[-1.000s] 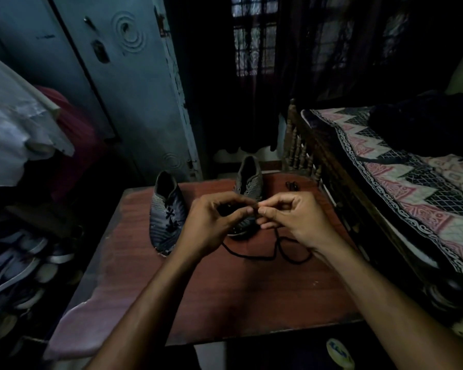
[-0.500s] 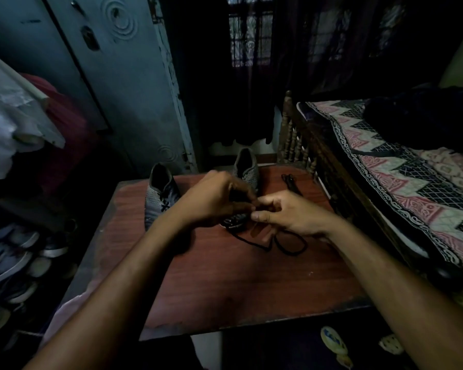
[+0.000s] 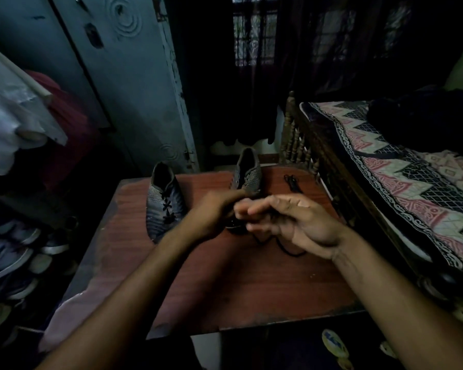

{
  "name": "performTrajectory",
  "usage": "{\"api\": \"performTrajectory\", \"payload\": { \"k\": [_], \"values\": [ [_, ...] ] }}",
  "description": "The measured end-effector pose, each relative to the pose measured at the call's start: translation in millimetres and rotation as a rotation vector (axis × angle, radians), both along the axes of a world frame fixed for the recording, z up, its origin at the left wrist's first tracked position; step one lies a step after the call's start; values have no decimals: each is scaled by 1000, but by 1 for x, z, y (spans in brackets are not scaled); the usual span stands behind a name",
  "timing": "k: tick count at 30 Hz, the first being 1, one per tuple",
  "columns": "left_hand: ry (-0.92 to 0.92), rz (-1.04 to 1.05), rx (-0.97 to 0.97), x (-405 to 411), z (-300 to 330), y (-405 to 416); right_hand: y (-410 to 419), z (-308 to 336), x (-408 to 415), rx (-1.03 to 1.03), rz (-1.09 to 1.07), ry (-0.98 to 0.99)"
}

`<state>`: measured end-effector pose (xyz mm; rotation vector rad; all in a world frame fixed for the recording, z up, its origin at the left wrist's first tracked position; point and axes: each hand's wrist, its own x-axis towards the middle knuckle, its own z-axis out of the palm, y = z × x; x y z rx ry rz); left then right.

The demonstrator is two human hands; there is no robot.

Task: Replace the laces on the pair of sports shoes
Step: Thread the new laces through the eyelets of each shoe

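Both of your hands have dropped from mid-air down onto the toe of the right-hand shoe (image 3: 247,177), which stands on the worktop (image 3: 251,284) at about 1 o'clock from its centre. A second ago you held the lace end up between the two hands, clear of the shoe; now the work is at the eyelets themselves.

Left hand (image 3: 217,212): fingers curled over the front of that shoe, apparently gripping it. Whether it also pinches the lace, you cannot tell from this view, as the fingertips are hidden.

Right hand (image 3: 292,222): fingers loosely bent and bunched toward the left hand. It seems to pinch the black lace (image 3: 289,249) near its tip, but blur and shadow hide the contact.

The slack of the lace trails from under the right hand toward 5 o'clock, lying on the worktop. That loop looks shorter and more covered than half a second ago.

The left-hand shoe (image 3: 165,201), at 11 o'clock, is already laced in black criss-crosses and has not moved. A spare bundled lace (image 3: 293,182) lies at 2 o'clock, near the bed (image 3: 385,166) edge, untouched.

Judgement: one shoe done, second shoe at the first eyelets, so roughly past the halfway mark. The view has also tilted down and closer since the earlier frame.
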<state>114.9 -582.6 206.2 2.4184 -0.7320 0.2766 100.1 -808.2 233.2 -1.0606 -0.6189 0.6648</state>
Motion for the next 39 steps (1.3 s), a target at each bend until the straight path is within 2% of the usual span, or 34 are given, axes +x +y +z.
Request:
{"api": "performTrajectory", "payload": {
  "k": [3, 6, 8, 10, 12, 13, 16, 18, 20, 23, 25, 28, 33, 39],
  "values": [
    [-14, 52, 96, -7, -33, -8, 18, 12, 2, 239, -135, 65],
    [-80, 52, 208, -9, -42, -12, 32, 6, 20, 186, -379, -15],
    [-78, 64, 278, -10, -39, -15, 37, -7, 33, -51, -575, -208],
    [-47, 75, 286, -11, -32, -15, 38, -23, 43, -457, -703, -540],
    [-80, 89, 337, -11, -24, -10, 39, -39, 47, -824, -581, -881],
    [-111, 98, 384, -9, -21, -7, 40, -44, 46, -940, -523, -967],
    [-131, 170, 424, -6, -19, 2, 39, -41, 43, -1193, -399, -929],
    [-155, 184, 394, -1, -26, 6, 38, -34, 42, -1270, -306, -827],
    [-129, 189, 324, 7, -39, 9, 36, -29, 39, -1183, -171, -571],
    [-21, 190, 127, 9, -55, 2, 31, -18, 27, -914, 110, -219],
    [18, 175, 76, 8, -65, -5, 24, -6, 21, -709, 110, -82],
    [38, 249, 78, 12, -74, -9, 14, 17, 24, -292, 8, 147],
    [57, 331, 83, 22, -77, -8, 14, 60, 20, 135, -154, 245],
    [152, 353, 123, 29, -69, -4, 20, 91, 14, 373, -273, 215]
  ]
}}
